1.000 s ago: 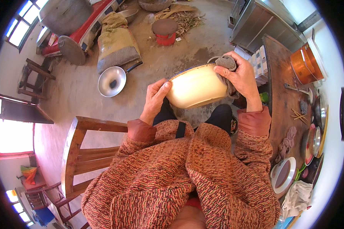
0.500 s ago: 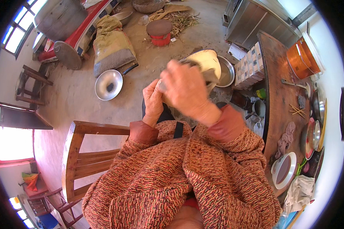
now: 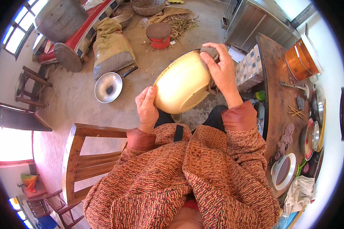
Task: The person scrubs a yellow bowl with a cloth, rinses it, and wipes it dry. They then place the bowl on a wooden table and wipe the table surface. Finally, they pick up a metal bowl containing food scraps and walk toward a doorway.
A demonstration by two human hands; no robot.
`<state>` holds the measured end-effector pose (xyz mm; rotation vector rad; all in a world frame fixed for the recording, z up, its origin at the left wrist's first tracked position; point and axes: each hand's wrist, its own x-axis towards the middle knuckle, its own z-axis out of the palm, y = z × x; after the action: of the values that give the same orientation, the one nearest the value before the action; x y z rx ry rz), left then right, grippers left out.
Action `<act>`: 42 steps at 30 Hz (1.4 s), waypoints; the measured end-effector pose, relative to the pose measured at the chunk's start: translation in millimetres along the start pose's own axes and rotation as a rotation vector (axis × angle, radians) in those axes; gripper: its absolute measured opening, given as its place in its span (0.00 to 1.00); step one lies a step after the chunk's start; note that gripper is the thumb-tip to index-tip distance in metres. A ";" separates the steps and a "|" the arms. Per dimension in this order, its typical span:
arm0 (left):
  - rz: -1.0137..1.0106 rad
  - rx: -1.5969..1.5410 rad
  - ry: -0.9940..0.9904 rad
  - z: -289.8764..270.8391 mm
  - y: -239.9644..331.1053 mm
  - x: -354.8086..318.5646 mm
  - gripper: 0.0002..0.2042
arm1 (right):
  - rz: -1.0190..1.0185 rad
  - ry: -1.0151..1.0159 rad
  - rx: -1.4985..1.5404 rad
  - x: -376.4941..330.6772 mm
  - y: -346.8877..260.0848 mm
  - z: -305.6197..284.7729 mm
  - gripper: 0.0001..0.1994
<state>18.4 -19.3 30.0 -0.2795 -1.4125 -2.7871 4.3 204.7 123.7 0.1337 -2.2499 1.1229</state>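
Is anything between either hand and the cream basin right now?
Yes, on the right: a bunched grey-brown cloth sits between the right hand and the cream basin. Nothing visible separates the left hand from the basin.

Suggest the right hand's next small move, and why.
Perhaps slide the right hand and its grey cloth across the cream enamel basin: the cloth is bunched near the rim, the left hand holds the opposite side, leaving the basin's outside exposed between them.
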 end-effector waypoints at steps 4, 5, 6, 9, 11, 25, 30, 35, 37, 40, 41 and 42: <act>0.038 -0.014 0.038 -6.2 1.6 0.5 0.13 | 0.437 0.056 0.379 -12.1 70.5 13.5 0.20; 0.042 -0.018 0.032 -8.2 2.7 1.0 0.14 | 0.550 0.064 0.506 -14.9 79.6 17.4 0.21; 0.049 -0.019 0.026 -10.4 4.6 1.6 0.14 | 0.623 0.103 0.550 -18.6 82.3 22.4 0.23; 0.041 -0.046 0.037 -10.1 9.1 3.7 0.15 | 0.878 0.183 0.649 -37.3 76.2 33.5 0.24; 0.046 -0.063 0.066 -7.2 11.3 3.5 0.15 | 0.943 0.213 0.890 -50.9 83.3 45.1 0.24; 0.124 -0.070 0.187 23.2 -11.5 40.6 0.18 | 1.372 0.265 1.352 -105.9 50.6 115.6 0.19; 0.040 -0.091 0.246 15.6 -4.4 53.3 0.20 | 1.183 -0.273 1.520 -110.5 9.5 76.9 0.19; -0.029 -0.145 0.297 -15.4 -17.5 48.6 0.21 | 0.732 -0.050 1.479 -43.5 -19.0 5.1 0.24; -0.078 -0.186 0.296 -12.7 -16.7 41.1 0.21 | 0.438 -0.116 1.371 -7.8 17.2 -5.4 0.23; -0.195 -0.309 0.247 0.0 -20.7 37.1 0.22 | 0.105 -0.037 0.554 11.5 37.5 14.4 0.24; -0.198 -0.328 0.204 -0.3 -24.0 37.0 0.22 | 0.045 -0.072 0.228 8.3 38.6 20.2 0.20; -0.209 -0.338 0.209 -1.5 -25.5 38.0 0.22 | -0.066 -0.071 0.177 3.5 34.9 26.8 0.19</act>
<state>-21.3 -2.5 14.9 0.1679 -0.9755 -3.1039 -23.5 207.2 89.4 0.3222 -2.1872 1.2993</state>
